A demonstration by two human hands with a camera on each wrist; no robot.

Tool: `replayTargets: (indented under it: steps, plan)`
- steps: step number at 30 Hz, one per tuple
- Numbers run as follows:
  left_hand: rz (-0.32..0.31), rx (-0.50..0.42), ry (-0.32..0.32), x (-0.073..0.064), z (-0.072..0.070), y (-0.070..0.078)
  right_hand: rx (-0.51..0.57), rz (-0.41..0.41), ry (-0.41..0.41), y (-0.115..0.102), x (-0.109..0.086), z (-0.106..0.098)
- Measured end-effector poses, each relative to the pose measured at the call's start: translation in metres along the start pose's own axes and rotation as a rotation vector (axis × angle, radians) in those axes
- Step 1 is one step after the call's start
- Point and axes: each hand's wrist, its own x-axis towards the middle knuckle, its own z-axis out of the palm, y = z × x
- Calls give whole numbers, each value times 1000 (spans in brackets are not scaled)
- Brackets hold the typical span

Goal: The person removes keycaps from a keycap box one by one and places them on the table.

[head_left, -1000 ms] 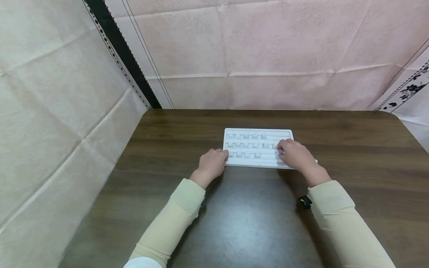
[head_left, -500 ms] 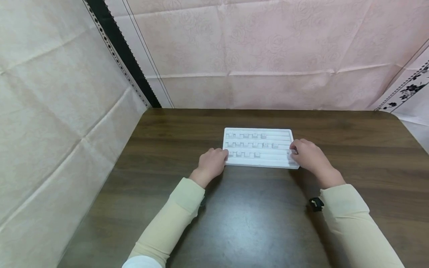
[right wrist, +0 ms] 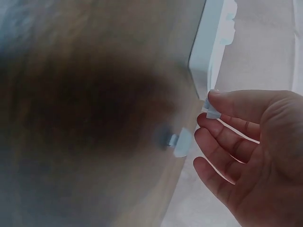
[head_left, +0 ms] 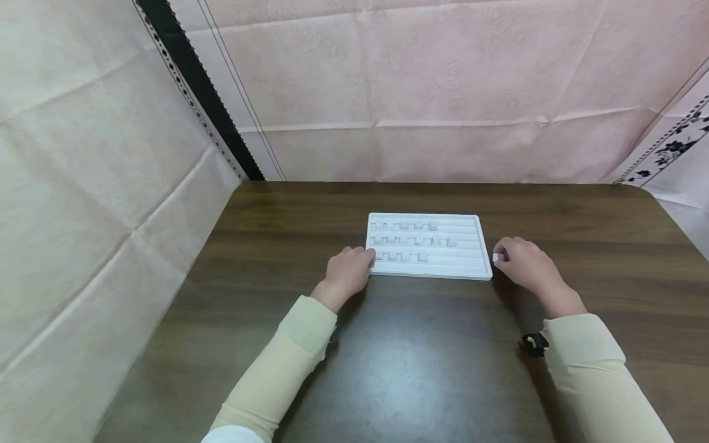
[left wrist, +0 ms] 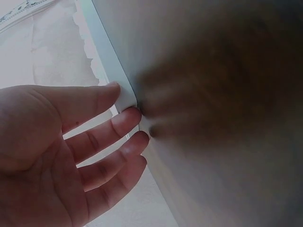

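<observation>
A white tray (head_left: 443, 264) with raised ridges lies on the brown table, holding rows of small white blocky pieces (head_left: 419, 240). At its front left corner my left hand (head_left: 348, 274) pinches the rim, thumb on top and index fingertip at the edge, in the left wrist view. Just off the tray's right side, my right hand (head_left: 526, 264) pinches a small pale piece (right wrist: 213, 112) between thumb and index finger. Its other fingers are loosely bent. A second pale piece (right wrist: 182, 143) sits on the table under those fingers; in the head view the hand hides it.
The wooden table (head_left: 410, 357) stretches around the tray on every side. Pale cloth (head_left: 443, 92) hangs behind its back edge, and more cloth (head_left: 100, 184) covers the left side. A dark wrist device (head_left: 535, 344) sits at my right cuff.
My right hand has slid right, from over the tray to beside it, and a small white piece now shows at its fingertips. The left hand stays at the tray's corner.
</observation>
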Motion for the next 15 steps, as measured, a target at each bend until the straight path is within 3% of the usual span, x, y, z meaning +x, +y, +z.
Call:
replayTargets:
  steps: [15]
  plan:
    - [3,4,6,1,1,-1,-8,20,-26,11,-2,6]
